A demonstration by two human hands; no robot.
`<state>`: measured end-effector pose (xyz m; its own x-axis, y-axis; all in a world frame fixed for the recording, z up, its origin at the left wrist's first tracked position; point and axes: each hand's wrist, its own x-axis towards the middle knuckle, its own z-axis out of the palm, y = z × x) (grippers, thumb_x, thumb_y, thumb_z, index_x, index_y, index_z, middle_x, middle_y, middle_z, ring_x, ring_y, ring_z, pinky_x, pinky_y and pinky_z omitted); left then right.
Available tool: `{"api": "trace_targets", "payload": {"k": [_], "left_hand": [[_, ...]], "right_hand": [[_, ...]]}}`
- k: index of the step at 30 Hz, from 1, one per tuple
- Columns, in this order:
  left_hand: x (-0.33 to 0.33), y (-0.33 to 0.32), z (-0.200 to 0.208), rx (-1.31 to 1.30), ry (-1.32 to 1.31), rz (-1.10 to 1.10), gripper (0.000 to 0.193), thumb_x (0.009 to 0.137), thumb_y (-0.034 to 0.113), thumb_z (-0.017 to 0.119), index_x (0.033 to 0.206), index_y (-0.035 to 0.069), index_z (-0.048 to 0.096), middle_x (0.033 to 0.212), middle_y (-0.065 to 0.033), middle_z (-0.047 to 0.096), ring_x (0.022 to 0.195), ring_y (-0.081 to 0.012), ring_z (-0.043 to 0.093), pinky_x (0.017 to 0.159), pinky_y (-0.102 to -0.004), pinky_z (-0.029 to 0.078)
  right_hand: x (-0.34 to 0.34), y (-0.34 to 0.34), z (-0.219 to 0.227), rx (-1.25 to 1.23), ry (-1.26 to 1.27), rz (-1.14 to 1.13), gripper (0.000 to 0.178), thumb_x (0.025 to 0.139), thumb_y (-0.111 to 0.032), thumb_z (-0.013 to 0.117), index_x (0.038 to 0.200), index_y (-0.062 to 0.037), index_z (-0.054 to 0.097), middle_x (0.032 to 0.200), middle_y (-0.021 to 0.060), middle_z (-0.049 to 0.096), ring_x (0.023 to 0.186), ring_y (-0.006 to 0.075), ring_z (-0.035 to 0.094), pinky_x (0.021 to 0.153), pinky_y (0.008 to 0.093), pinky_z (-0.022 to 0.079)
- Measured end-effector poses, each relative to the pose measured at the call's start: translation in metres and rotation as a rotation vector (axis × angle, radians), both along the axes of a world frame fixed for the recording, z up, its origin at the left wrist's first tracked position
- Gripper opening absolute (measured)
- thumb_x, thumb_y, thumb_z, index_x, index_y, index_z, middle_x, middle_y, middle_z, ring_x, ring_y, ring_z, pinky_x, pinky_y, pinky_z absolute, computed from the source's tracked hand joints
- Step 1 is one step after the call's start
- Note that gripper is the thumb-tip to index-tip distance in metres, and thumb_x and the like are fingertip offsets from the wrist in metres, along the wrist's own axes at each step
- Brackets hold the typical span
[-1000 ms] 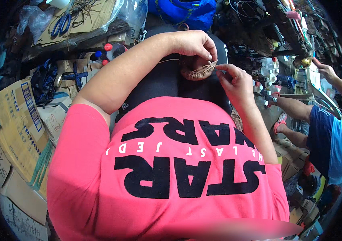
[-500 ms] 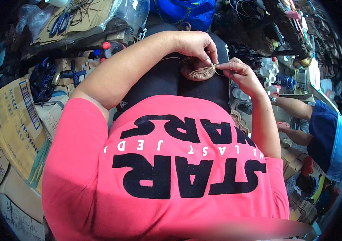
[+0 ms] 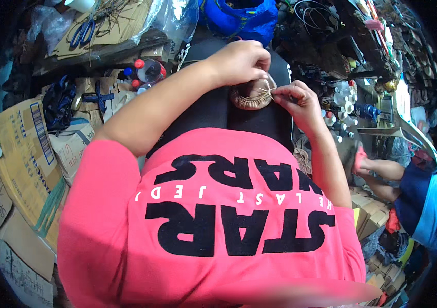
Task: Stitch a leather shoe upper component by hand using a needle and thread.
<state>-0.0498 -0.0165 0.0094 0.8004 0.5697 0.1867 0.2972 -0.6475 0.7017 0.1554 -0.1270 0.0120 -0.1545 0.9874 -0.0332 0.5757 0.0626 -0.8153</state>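
On my lap, over dark trousers, rests a tan leather shoe piece (image 3: 251, 102) with a gathered, stitched rim, resembling a moccasin toe. Pale thread (image 3: 265, 91) runs across its opening to the right edge. My right hand (image 3: 300, 102) is closed there, pinching the thread beside the rim. My left hand (image 3: 242, 62) is above the piece's far side, fingers curled down and pressed together. What the left fingertips grip is hidden by the hand itself.
Blue-handled scissors (image 3: 82, 33) lie on cardboard at the far left. A blue plastic bag (image 3: 241, 20) sits beyond my knees. Bottles (image 3: 150, 70) stand left, and several more (image 3: 342, 97) right. A person's legs (image 3: 382, 172) show at right; cardboard boxes (image 3: 21, 146) are at left.
My left hand has left the thread at the rim and lifted slightly back over the piece. My right hand stays pinched at the right edge. The head view has shifted slightly.
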Motion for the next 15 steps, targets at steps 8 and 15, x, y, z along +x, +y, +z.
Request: {"api": "trace_targets", "payload": {"k": [8, 15], "left_hand": [[-0.033, -0.055, -0.007, 0.053, 0.133, 0.043, 0.018, 0.071, 0.015, 0.072, 0.083, 0.005, 0.064, 0.084, -0.0106, 0.06, 0.077, -0.0281, 0.061, 0.069, -0.0367, 0.048], [-0.031, -0.046, 0.027, -1.045, -0.066, -0.039, 0.018, 0.089, 0.022, 0.059, 0.086, 0.005, 0.058, 0.073, -0.0004, 0.059, 0.068, -0.0062, 0.053, 0.058, -0.0239, 0.042]], "right_hand": [[-0.006, -0.025, -0.002, 0.04, -0.099, -0.041, 0.025, 0.078, 0.0, 0.065, 0.101, -0.01, 0.069, 0.072, 0.0036, 0.046, 0.066, 0.0141, 0.048, 0.061, 0.0275, 0.041], [0.003, -0.029, -0.002, 0.02, -0.028, -0.046, 0.028, 0.078, 0.004, 0.061, 0.102, -0.0091, 0.069, 0.076, 0.0041, 0.046, 0.072, 0.0134, 0.049, 0.065, 0.0259, 0.042]]}}
